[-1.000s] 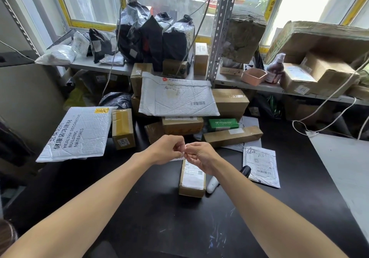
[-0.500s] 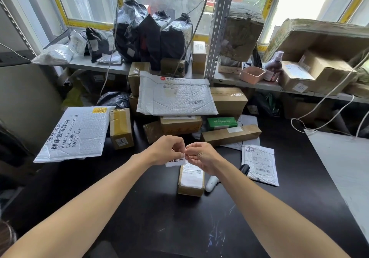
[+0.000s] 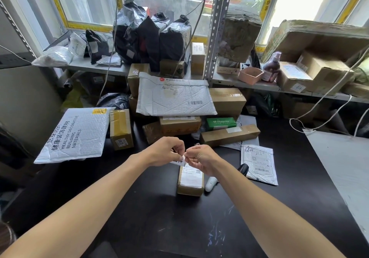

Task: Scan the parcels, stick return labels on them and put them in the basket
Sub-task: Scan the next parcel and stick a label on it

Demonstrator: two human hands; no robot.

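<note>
Shelving (image 3: 216, 28) of grey perforated metal spans the back, its lower board loaded with black poly bags (image 3: 151, 40), cardboard cartons (image 3: 311, 72) and a pink tray (image 3: 250, 75) whose contents cannot be seen from this angle. Below it, the black table (image 3: 159, 217) carries a heap of parcels: a large white bubble mailer (image 3: 173, 98) lying on top of brown boxes, a second bubble mailer printed "HEALTHY DECORATIVE BUILDING MATERIALS" (image 3: 73, 134) at the left, a long flat carton (image 3: 229, 135) and a green box (image 3: 220, 123) behind it. No basket shows anywhere in view.

Nearer the person, a small brown parcel (image 3: 190, 179) with a white shipping label lies on the table, a white handheld scanner (image 3: 210, 183) just to its right, partly hidden by the right forearm, and a small white mailer (image 3: 259, 163) beyond that.

Above the small parcel, the left hand (image 3: 163, 152) and right hand (image 3: 201, 159) meet, fingers curled, both pinching a small white return label (image 3: 178, 160). Its black print is too covered to read. Compared with half a second ago, more of the label hangs free below the left fingers, bent slightly.
</note>
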